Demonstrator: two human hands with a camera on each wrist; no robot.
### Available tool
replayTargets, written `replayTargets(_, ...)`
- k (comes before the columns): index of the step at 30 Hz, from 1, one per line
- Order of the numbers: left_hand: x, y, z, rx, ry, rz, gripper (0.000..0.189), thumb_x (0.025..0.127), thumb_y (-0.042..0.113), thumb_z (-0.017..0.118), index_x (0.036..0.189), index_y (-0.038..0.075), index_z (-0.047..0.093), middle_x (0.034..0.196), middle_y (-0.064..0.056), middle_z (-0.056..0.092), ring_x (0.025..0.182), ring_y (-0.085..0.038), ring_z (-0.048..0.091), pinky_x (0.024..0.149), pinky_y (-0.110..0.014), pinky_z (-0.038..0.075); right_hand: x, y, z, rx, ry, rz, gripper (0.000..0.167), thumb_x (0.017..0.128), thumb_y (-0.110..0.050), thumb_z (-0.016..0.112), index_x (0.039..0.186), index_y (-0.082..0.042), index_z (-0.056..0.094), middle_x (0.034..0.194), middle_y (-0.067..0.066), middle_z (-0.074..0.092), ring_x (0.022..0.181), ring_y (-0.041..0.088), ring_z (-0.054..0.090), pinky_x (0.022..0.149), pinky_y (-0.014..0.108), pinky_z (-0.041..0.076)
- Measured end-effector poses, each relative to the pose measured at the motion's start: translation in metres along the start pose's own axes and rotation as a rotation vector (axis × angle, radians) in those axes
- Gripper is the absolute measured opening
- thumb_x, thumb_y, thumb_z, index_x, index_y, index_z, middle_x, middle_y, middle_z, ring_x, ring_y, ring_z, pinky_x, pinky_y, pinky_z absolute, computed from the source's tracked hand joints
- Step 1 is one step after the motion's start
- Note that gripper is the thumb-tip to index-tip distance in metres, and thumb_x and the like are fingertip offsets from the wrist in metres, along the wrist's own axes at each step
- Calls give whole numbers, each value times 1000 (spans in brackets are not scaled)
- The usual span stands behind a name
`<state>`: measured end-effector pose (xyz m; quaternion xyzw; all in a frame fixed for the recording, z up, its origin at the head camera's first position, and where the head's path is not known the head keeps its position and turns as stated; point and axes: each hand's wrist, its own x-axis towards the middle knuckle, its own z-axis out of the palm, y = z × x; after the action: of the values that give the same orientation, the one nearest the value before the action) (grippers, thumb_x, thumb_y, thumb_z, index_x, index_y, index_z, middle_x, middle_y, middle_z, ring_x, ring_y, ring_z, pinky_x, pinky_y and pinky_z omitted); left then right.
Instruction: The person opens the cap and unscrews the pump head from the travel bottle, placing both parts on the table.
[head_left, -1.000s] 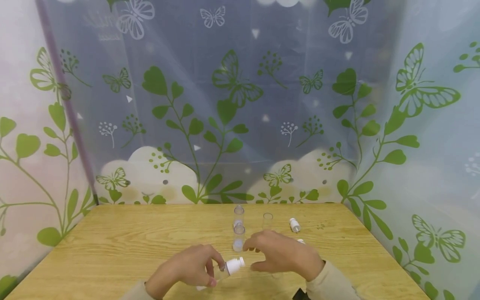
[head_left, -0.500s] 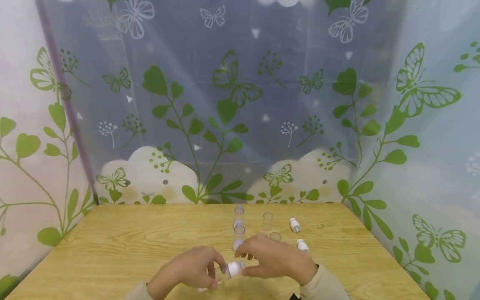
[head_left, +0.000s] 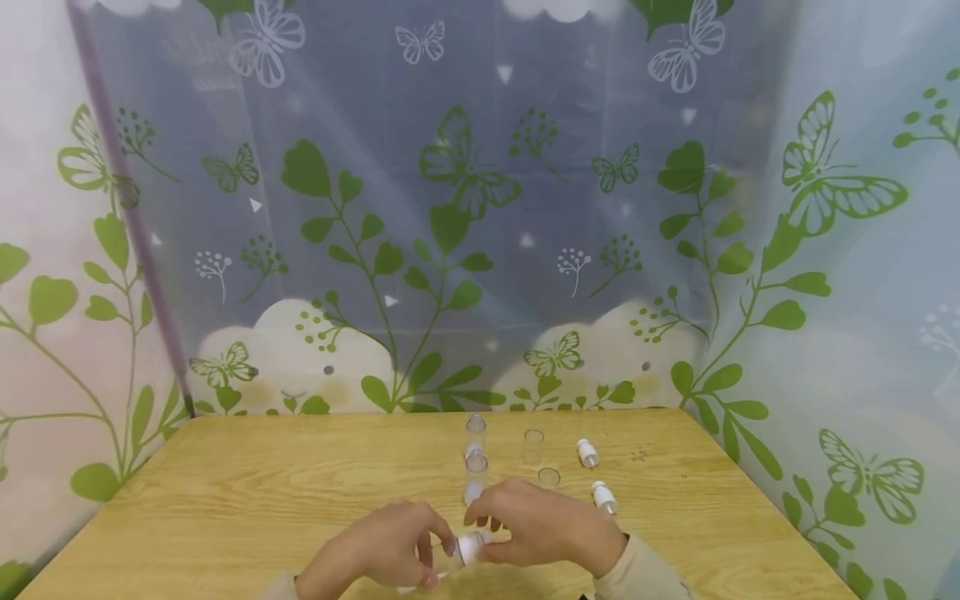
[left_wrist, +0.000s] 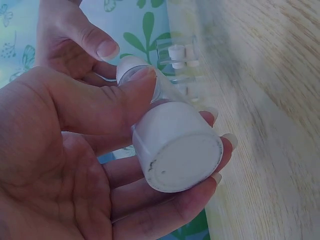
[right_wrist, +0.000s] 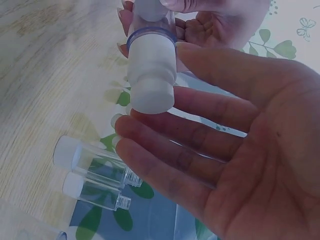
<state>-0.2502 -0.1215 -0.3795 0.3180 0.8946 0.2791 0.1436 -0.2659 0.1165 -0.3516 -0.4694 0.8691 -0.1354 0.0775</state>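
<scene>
Low over the front of the table, my left hand grips a small clear pump bottle, its fingers and thumb around the body. The bottle's white base faces the left wrist camera. It lies tilted, with its white pump top pointing toward my right hand. In the right wrist view, the right thumb tip is right at the top's collar. The other right fingers extend loosely behind the pump top, rather straight. The head view shows the top blurred between the two hands.
Two clear bottles with threaded necks and white bases stand beyond the hands. Right of them are two clear covers. Farther right lie two white pump heads. A printed curtain borders the wooden table.
My right hand has moved left to the pump top, uncovering a clear cover and a white pump head. The left hand keeps its grip on the bottle. The head view has shifted slightly.
</scene>
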Motion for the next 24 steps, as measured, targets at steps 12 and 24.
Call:
replayTargets(12, -1, 4, 3, 53, 16, -18, 31, 75, 5, 83, 102, 18, 77, 78, 7, 73, 72, -2, 63, 68, -26, 53, 1, -3, 4, 20, -12, -28, 13, 98, -17, 70, 109, -12, 75, 101, -5, 77, 87, -7, 66, 78, 10, 52)
replayTargets(24, -1, 8, 4, 90, 21, 0, 34, 76, 6, 83, 107, 18, 77, 80, 4, 76, 74, 0, 61, 69, -25, 50, 1, -5, 7, 45, -24, -9, 7, 97, -14, 72, 99, -13, 78, 85, -9, 75, 65, -11, 54, 63, 8, 45)
